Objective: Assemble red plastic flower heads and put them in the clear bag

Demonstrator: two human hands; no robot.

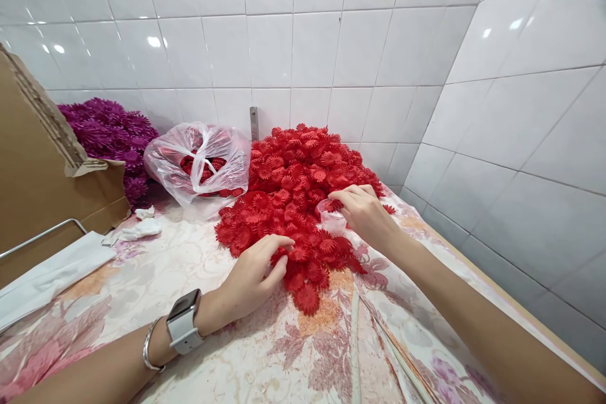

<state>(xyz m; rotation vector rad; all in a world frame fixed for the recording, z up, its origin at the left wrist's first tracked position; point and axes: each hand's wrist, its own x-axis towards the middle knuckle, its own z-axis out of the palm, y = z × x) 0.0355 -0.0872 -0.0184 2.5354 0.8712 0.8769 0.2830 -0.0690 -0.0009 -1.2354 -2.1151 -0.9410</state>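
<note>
Crowding a clear cup (pixel 333 223), red flowers (pixel 303 167), left hand (pixel 253 270) spread, right hand (pixel 367 213), grip unclear, plastic bag (pixel 201 161) beside.

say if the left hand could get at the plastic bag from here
Probably yes: the left hand is at the near side of the red flower pile, and the plastic bag sits farther back; only the pile's left edge seems in between.
</note>
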